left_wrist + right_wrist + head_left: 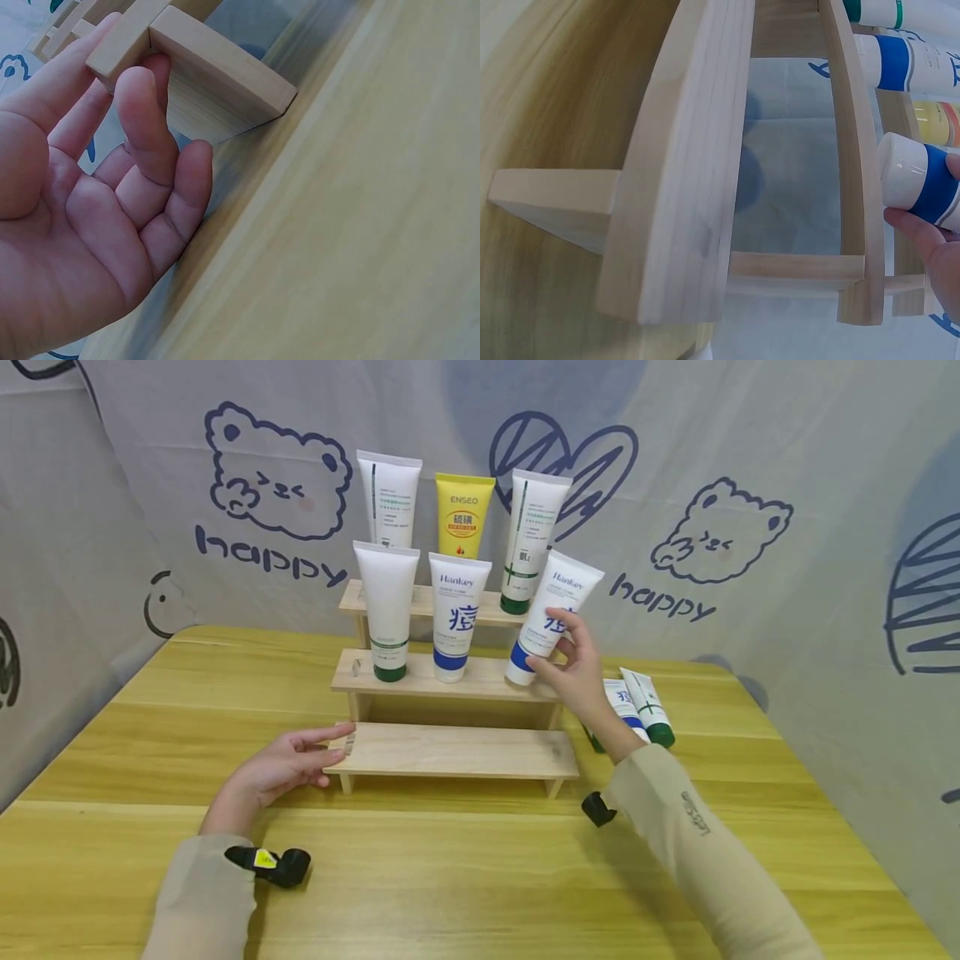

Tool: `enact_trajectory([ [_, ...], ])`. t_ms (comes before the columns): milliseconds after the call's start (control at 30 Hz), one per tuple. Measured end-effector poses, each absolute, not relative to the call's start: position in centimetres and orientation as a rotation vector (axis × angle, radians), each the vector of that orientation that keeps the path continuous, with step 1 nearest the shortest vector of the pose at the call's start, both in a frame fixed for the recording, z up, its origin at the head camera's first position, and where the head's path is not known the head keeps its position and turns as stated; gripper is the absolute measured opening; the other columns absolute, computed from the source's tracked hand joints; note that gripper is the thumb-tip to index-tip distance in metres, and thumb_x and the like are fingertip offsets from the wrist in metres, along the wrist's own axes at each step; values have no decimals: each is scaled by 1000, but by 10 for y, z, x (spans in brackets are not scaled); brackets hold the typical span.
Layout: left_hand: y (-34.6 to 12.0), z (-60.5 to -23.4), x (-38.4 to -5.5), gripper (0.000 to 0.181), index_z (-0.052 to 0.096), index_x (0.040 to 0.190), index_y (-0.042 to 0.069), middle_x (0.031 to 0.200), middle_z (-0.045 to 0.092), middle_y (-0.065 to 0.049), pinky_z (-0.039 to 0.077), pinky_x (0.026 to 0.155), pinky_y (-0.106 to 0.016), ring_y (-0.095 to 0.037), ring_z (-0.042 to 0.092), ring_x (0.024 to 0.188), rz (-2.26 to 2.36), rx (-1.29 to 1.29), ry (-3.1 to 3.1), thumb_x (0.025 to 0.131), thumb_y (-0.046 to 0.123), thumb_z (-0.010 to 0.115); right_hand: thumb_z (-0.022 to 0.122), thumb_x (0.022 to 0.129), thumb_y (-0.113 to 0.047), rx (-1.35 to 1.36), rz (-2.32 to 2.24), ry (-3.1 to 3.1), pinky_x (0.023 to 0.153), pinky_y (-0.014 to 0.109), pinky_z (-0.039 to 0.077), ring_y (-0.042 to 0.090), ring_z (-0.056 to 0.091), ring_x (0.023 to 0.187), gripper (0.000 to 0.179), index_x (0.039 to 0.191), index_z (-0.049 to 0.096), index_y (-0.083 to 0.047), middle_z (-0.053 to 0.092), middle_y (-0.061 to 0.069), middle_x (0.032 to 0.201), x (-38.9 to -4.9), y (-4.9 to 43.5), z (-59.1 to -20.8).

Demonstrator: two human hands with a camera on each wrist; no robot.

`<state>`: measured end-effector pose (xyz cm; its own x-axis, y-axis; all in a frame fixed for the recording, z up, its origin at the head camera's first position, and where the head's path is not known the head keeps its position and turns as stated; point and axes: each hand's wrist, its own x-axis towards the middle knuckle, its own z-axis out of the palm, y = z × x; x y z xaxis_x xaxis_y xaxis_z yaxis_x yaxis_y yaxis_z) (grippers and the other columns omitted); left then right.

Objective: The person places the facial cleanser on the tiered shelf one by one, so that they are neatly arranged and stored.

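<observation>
My right hand grips a white squeeze tube with a blue band, tilted to the right, its cap at the right end of the middle tier. The right wrist view shows that tube's white cap close against the tier's edge. My left hand pinches the left end of the wooden three-tier stand's lowest step, with fingers above and below the board. On the middle tier stand a white tube with a green cap and a second blue-banded tube, both upright.
Along the top tier stand a white tube, a yellow tube and another white tube with a green cap. More tubes lie on the table right of the stand. A printed cloth hangs behind.
</observation>
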<state>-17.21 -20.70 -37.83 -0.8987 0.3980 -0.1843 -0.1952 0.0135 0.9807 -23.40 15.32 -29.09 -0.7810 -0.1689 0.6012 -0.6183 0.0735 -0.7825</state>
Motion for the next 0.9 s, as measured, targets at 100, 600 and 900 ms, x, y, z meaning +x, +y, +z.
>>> enact_trajectory([
  [100,-207,-378,-172,54,41,132,2,146,12,-17,49,63,-23,-10,51,74,1937,207,1891,84,13,63,59,75,18,801,1726,-2023,77,34,49,31,46,110,57,125,36,4,36,15,128,-235,149,-291],
  [600,-207,-377,-171,53,42,132,3,146,13,-17,49,64,-24,-10,51,73,1934,203,1891,85,13,62,56,74,23,952,1490,-2110,83,43,45,38,41,113,53,122,38,6,35,23,126,-235,138,-294],
  [900,-207,-377,-171,51,43,132,4,145,15,-18,49,64,-24,-10,51,70,1926,217,1897,85,13,61,56,72,24,939,1407,-2152,81,40,47,39,43,111,55,121,39,4,36,24,123,-235,138,-292],
])
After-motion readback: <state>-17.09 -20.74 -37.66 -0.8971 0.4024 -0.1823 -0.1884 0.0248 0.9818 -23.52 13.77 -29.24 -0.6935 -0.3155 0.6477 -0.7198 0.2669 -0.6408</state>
